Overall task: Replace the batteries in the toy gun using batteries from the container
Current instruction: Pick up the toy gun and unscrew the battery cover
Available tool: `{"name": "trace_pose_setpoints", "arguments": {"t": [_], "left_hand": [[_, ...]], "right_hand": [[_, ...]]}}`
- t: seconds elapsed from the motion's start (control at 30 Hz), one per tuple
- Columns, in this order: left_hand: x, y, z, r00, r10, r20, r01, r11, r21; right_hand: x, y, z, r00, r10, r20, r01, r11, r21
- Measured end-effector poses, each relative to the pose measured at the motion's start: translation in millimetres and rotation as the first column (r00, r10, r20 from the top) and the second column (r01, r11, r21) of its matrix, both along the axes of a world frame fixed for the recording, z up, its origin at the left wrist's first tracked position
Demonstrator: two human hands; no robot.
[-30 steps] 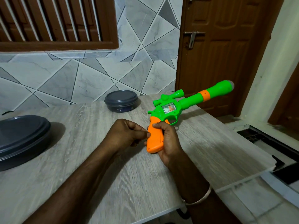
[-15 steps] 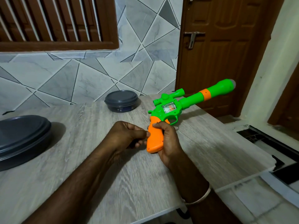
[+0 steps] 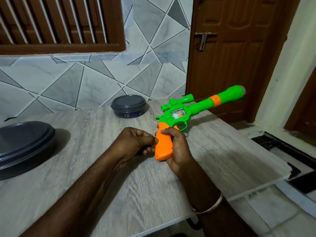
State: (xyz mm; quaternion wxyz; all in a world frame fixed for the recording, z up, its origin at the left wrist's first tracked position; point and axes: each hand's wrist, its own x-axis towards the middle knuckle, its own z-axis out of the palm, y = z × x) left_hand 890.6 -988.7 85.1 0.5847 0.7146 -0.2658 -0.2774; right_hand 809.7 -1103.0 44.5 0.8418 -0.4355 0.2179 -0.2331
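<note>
My right hand (image 3: 177, 151) grips the orange handle of the toy gun (image 3: 186, 113) from the right and holds it above the table. Its green barrel points up and to the right, past the table edge. My left hand (image 3: 135, 142) is curled into a loose fist just left of the handle, with a fingertip touching the handle's left edge. I cannot tell whether anything lies inside that fist. A small round dark container (image 3: 128, 106) with its lid on stands at the back of the table, beyond my hands.
A larger dark lidded container (image 3: 22, 146) sits at the table's left edge. The wood-grain table (image 3: 102, 177) ends in a chipped right edge by my right forearm. A tiled wall runs behind, and a brown door (image 3: 236, 53) stands at the right.
Hands and gun have stayed almost in place. My left hand's fingers shifted slightly against the handle's left edge.
</note>
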Motion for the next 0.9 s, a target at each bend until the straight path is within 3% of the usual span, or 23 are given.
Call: {"name": "trace_pose_setpoints", "arguments": {"t": [0.47, 0.67, 0.9], "left_hand": [[-5.9, -1.8, -3.1, 0.966, 0.012, 0.257, -0.015, 1.0, 0.009], [-3.0, 1.4, -2.3, 0.971, 0.006, 0.238, -0.003, 1.0, -0.015], [-2.1, 1.3, -2.1, 0.941, 0.012, 0.339, -0.016, 1.0, 0.007]], "right_hand": [[4.6, -2.4, -1.6, 1.0, -0.013, 0.013, 0.012, 1.0, 0.018], [4.3, -4.9, -1.1, 0.999, -0.035, 0.016, 0.034, 0.998, 0.055], [5.3, -5.3, -3.3, 0.999, -0.044, 0.004, 0.044, 0.999, 0.022]]}}
